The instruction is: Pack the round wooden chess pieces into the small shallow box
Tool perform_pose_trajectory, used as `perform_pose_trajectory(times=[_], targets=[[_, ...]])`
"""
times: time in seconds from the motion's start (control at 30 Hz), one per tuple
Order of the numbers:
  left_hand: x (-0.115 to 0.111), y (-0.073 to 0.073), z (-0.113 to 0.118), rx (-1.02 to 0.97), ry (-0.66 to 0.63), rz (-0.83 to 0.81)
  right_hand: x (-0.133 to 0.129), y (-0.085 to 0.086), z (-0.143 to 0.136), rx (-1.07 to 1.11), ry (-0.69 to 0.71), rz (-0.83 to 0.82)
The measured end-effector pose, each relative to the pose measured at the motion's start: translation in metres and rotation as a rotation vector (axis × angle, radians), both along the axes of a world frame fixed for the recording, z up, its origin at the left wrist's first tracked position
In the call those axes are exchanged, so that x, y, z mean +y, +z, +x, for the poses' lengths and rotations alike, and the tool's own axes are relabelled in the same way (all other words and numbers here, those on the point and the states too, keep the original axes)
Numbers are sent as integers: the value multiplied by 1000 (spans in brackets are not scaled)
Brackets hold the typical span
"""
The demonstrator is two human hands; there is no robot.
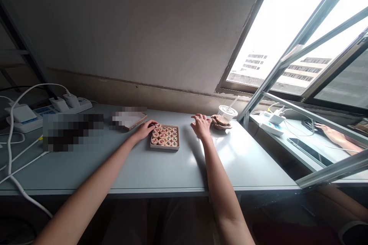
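A shallow square box (165, 147) sits on the grey desk, filled with rows of round Chinese chess pieces (169, 134). The pieces on its left bear red characters, those on its right dark ones. At the box's upper left corner is my left hand (144, 130), its fingers reaching to the rim beside a red piece; whether they press on the box or that piece is hard to see. My right hand (201, 125) hovers or rests right of the box, fingers spread and bent, with nothing visible in them. Just beyond it stands a clear lidded cup (227, 111) with a straw.
A box lid (135, 121) lies upturned behind my left hand, partly blurred. Power strips (43, 113) and white cables (10, 153) crowd the left side. Beside the cup is a brown object (222, 124). A metal frame (276, 72) borders the right; past it shows another person's arm (337, 138).
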State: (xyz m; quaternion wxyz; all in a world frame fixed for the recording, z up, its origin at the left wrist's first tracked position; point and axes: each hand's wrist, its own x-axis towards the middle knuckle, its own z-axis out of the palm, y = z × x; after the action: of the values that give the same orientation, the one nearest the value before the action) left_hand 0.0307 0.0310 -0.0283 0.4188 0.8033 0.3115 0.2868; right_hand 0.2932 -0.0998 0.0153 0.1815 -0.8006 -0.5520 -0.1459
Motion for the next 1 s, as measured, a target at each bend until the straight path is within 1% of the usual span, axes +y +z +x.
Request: perform_pose_trajectory(times=[0.03,0.13,0.17,0.2,0.27,0.33,0.43,0.5,0.57,0.7,0.8,0.87,0.93,1.0], targets=[[0,-1,0,-4,0,1,1,3,-8,31,98,-1],[2,-3,0,-24,-11,11,4,8,-41,127,457,-49],[3,-3,0,-34,-18,17,5,8,-53,132,549,-74],[3,-4,0,-46,-24,24,6,8,-65,119,609,-97],[4,-5,0,-58,-29,33,8,5,-83,65,651,-131],[4,-5,0,-59,-26,37,9,2,-93,18,623,-136],[4,-5,1,-55,-28,37,10,2,-91,2,556,-94],[4,-5,1,-53,-24,29,8,5,-80,12,495,-62],[4,-5,1,-45,-20,18,5,10,-65,23,404,-54],[3,-5,0,-42,-22,0,-7,15,-30,13,206,-120],[1,-2,-1,-43,-22,-16,-14,11,-11,-24,67,-209],[-1,0,0,-32,-21,-20,-15,5,-3,-56,-13,-230],[-3,2,0,-19,-17,-22,-15,1,3,-74,-57,-210],[-3,4,0,-11,-14,-25,-14,-1,6,-70,-66,-190]])
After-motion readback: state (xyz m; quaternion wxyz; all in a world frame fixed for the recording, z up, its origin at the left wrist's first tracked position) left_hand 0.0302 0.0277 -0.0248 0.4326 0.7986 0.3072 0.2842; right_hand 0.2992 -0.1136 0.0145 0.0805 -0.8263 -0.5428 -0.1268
